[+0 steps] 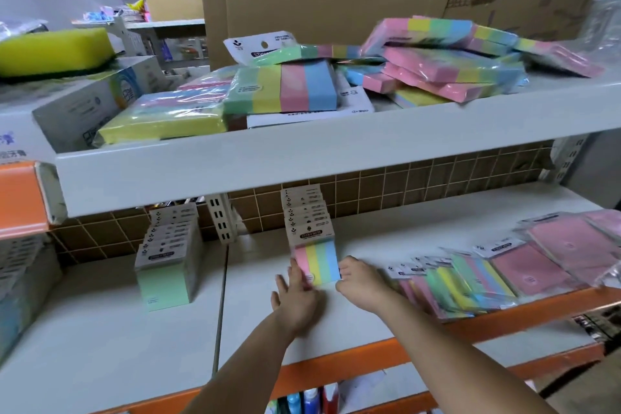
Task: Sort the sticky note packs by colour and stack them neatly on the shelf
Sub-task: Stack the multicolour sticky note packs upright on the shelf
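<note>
On the lower shelf (pixel 100 329) a green stack (pixel 166 265) stands at the left. Further right, the left hand (pixel 295 296) reaches forward, palm down, fingers straight against the left edge of the striped stack (pixel 316 245). The right hand (pixel 359 282) curls its fingers round that stack's right edge. Loose packs (pixel 470 279) lie just right, more heaped on the upper shelf (pixel 302 151).

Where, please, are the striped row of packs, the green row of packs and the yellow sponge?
striped row of packs (pixel 317 260), head view, front pack's face.
green row of packs (pixel 164 287), head view, front pack's face.
yellow sponge (pixel 53 49), head view, top surface.
</note>
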A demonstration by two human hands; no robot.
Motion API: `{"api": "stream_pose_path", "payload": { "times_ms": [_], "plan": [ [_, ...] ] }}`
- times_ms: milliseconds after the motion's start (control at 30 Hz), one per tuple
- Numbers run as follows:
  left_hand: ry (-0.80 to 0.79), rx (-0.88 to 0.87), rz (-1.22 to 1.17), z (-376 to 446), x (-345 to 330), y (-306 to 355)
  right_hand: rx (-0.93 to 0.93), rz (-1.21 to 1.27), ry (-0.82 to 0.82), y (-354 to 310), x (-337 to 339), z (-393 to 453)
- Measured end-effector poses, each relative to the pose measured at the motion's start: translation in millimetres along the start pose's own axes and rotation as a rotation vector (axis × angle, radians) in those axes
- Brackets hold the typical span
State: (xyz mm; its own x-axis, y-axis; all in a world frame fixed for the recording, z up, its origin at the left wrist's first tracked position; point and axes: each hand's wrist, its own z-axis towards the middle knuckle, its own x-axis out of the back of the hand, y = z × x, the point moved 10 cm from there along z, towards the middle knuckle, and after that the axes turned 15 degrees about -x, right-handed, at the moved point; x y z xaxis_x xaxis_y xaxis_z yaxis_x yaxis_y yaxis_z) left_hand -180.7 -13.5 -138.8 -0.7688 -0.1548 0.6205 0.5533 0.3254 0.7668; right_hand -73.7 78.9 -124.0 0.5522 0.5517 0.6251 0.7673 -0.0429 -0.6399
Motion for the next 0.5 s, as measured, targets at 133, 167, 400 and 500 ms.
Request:
{"api": "stream_pose_path", "payload": {
  "times_ms": [133, 167, 400, 500],
  "plan": [
    [0.01, 0.003, 0.015, 1, 1, -2, 0.012, -0.035, 0.012, -1, 1, -2],
    [0.011, 0.008, 0.011, 0, 1, -1, 0.014, -0.035, 0.006, -1, 1, -2],
    [0.175, 0.115, -0.104, -2, 8, -6, 0.062, -0.108, -0.064, -5, -5, -14],
    [0.356, 0.13, -0.339, -8, 12, -2, 0.142, -0.197, -0.041, -8, 2, -23]
  ]
}}
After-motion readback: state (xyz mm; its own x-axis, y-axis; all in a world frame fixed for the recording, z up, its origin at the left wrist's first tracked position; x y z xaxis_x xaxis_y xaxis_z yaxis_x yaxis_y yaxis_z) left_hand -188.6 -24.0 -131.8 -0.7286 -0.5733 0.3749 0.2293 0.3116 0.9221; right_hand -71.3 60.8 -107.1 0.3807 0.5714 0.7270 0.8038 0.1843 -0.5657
